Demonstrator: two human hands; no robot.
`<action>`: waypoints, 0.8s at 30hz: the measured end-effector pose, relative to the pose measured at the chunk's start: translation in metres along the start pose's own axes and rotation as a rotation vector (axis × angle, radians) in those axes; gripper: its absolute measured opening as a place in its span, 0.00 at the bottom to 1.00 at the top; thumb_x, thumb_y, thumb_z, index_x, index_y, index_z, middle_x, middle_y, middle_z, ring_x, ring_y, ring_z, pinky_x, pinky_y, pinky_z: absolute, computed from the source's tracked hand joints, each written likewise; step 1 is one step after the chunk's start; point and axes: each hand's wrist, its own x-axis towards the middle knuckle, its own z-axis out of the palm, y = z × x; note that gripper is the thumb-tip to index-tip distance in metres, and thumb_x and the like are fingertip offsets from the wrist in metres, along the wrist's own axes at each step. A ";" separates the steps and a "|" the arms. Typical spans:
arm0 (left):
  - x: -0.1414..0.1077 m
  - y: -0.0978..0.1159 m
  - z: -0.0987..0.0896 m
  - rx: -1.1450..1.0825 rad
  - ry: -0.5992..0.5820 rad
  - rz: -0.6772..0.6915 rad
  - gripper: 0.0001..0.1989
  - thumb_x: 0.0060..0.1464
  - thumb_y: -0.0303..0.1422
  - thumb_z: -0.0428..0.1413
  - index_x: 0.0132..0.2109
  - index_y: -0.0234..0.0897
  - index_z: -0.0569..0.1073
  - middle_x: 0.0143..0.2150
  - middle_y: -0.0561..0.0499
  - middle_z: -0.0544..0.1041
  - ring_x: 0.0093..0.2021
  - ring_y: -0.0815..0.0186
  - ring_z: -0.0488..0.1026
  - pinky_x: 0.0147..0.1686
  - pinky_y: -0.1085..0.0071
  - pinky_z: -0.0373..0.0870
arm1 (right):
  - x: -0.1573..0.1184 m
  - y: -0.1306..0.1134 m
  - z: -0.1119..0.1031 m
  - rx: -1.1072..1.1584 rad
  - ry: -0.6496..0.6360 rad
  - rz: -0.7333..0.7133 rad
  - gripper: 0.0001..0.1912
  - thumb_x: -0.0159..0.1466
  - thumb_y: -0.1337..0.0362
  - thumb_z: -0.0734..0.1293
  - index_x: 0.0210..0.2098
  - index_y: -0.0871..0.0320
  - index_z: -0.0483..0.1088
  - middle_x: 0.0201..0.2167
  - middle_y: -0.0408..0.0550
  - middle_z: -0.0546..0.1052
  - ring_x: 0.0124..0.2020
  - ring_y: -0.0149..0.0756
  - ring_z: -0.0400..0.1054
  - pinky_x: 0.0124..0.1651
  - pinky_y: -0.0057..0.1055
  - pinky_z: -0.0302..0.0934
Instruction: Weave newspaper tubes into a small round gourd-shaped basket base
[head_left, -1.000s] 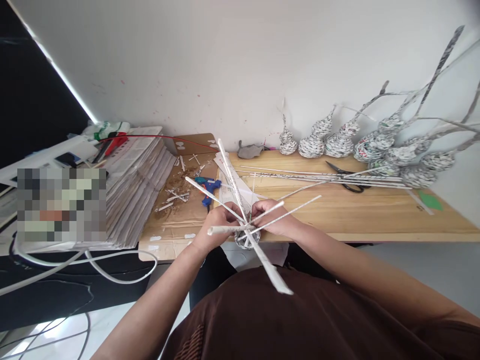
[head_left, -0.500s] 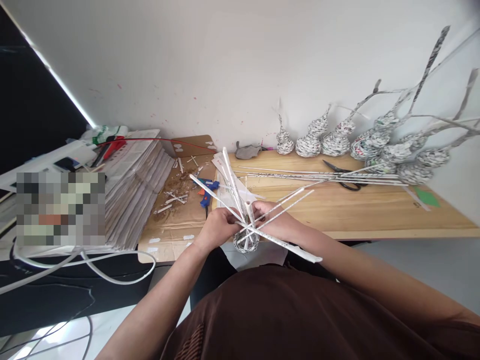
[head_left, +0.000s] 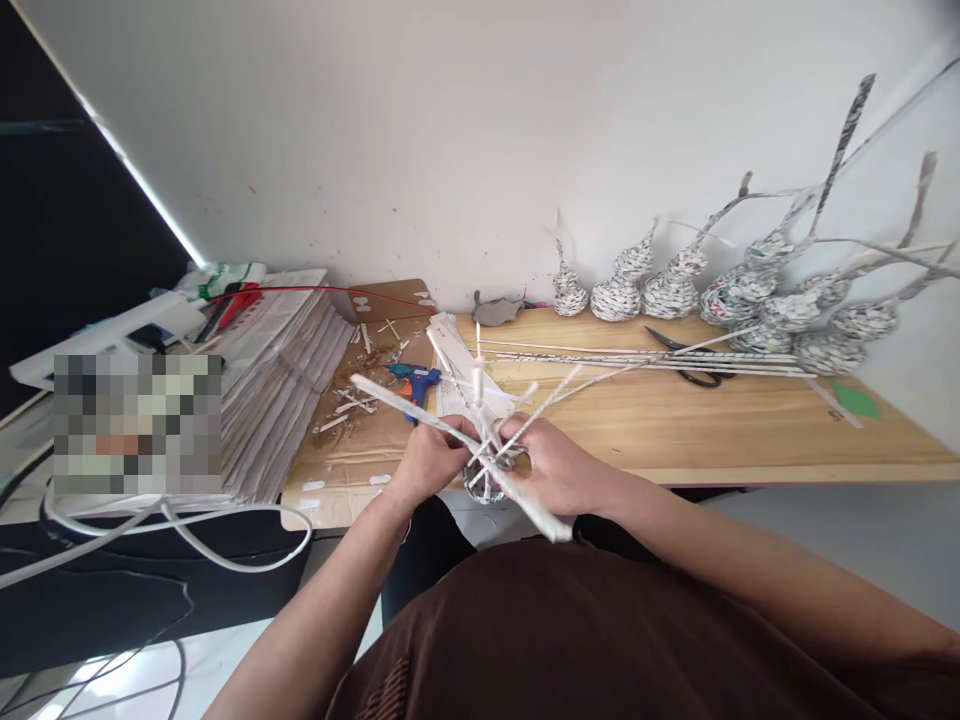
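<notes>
Close to my body, at the table's front edge, is a small round basket-like piece (head_left: 484, 488) woven from rolled newspaper. Several paper sticks (head_left: 409, 408) fan out from it and cross at its middle. My left hand (head_left: 439, 455) is closed on its left side, with the fingertips partly behind the sticks. On the other side my right hand (head_left: 551, 462) has its thumb and fingers bent around the weave and the sticks' bases. One thick flattened stick points toward me below the right hand, somewhat blurred.
Woven paper gourds (head_left: 671, 297) line the wall, some with branch-like stems. Long paper sticks (head_left: 645, 358) and black scissors (head_left: 690, 365) lie on the wooden table (head_left: 705, 430). Left are a blue glue gun (head_left: 415, 385), scraps on cardboard (head_left: 337, 475) and a tall newspaper stack (head_left: 281, 385).
The woven piece and its sticks have turned and tilted between my hands. My right hand has shifted nearer to me, lower on the piece. The view has moved slightly.
</notes>
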 end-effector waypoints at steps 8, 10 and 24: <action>-0.010 0.020 -0.002 -0.246 -0.034 -0.041 0.13 0.34 0.34 0.62 0.31 0.33 0.75 0.27 0.50 0.78 0.28 0.65 0.72 0.29 0.71 0.69 | -0.015 -0.028 0.004 0.005 0.118 -0.364 0.14 0.54 0.78 0.63 0.35 0.58 0.73 0.31 0.45 0.77 0.34 0.34 0.70 0.43 0.31 0.64; -0.012 0.022 -0.001 -0.270 -0.008 -0.055 0.12 0.34 0.34 0.62 0.30 0.34 0.75 0.26 0.51 0.77 0.27 0.66 0.71 0.28 0.72 0.68 | -0.019 -0.035 0.004 0.102 0.235 -0.431 0.17 0.56 0.78 0.64 0.42 0.59 0.74 0.36 0.49 0.79 0.38 0.34 0.72 0.45 0.31 0.65; -0.030 -0.025 0.019 0.069 0.266 0.147 0.09 0.55 0.36 0.60 0.39 0.35 0.79 0.34 0.48 0.82 0.34 0.65 0.77 0.37 0.70 0.74 | -0.034 -0.016 -0.024 0.603 0.305 -0.155 0.28 0.57 0.37 0.68 0.45 0.51 0.78 0.45 0.51 0.78 0.51 0.47 0.71 0.57 0.45 0.63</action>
